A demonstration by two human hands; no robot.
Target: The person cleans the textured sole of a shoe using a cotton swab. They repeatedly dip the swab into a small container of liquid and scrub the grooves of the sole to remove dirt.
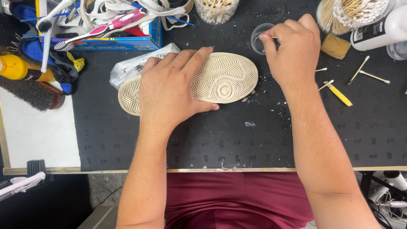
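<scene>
A shoe lies sole-up (229, 76) on the black mat (259, 135), its cream tread facing me. My left hand (172, 90) presses flat on the middle of the sole, fingers spread toward the toe end. My right hand (290, 49) pinches a thin cotton swab (272, 37) and holds its tip at a small clear cup (260, 36) just beyond the shoe.
Jars of cotton swabs (217, 4) (359, 4) stand at the back. A sponge (335, 46), a white bottle (387, 28), loose swabs (362, 73) and a yellow tool (339, 94) lie right. Toothbrushes (103, 29), a blue box, a brush (26, 90) and an orange bottle (9, 67) sit left.
</scene>
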